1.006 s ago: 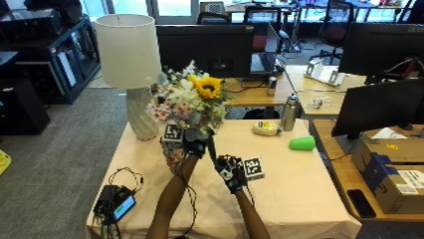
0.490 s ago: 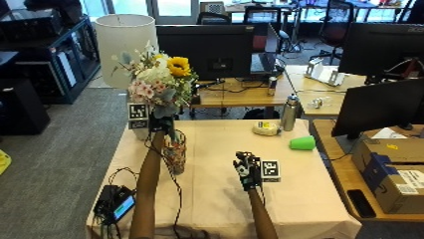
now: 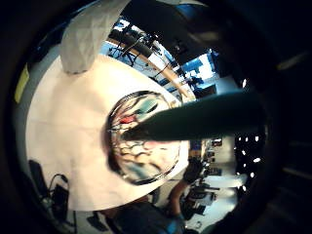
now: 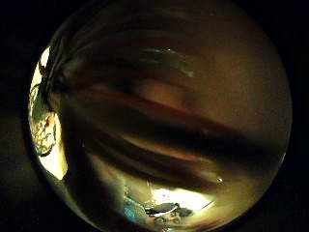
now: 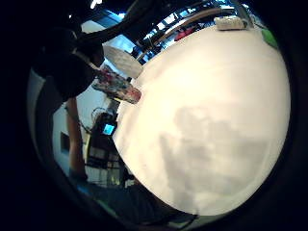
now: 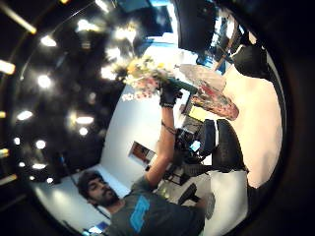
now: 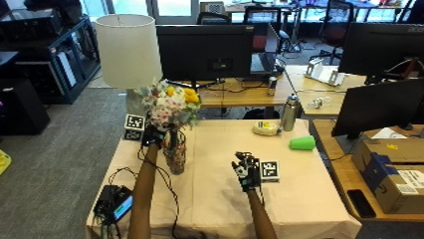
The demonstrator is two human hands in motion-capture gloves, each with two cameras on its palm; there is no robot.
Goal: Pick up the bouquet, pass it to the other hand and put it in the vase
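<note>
outside view: the left hand [image 7: 154,135] grips the white-and-yellow flower bouquet [image 7: 171,105] by its stems directly over the patterned glass vase [image 7: 175,158] on the cream-clothed table [image 7: 218,199]; the insertion step seems underway, next lower straight. right hand [image 7: 246,171] idle, fingers spread. left little-finger view: dark stem [image 3: 195,119] crosses the vase's round rim [image 3: 141,178].

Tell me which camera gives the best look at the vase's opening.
The left little finger side palm view: it looks straight down into the vase, with the bouquet stem over its mouth. The outside view shows the vase only side-on; both right palm views show it small and tilted.
</note>
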